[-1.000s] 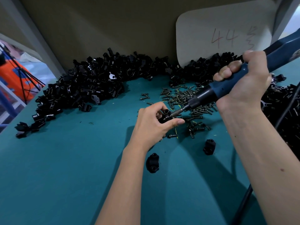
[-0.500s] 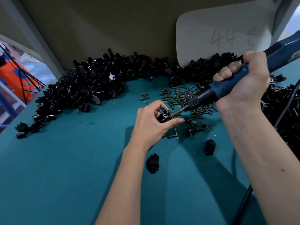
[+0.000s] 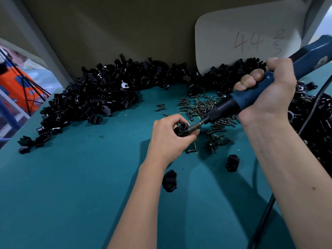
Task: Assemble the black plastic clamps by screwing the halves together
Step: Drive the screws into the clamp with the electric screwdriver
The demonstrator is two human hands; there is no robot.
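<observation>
Left hand (image 3: pixel 168 139) pinches black plastic clamp (image 3: pixel 181 129) firmly; right hand (image 3: pixel 267 90) grips blue electric screwdriver (image 3: pixel 251 95). Keep bit square to screw, press steadily, avoid cam-out.

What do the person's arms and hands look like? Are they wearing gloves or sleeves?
No gloves and no sleeves in view. The left hand and right hand are bare, and both forearms are bare too. No rings, watch or bracelets show.
</observation>
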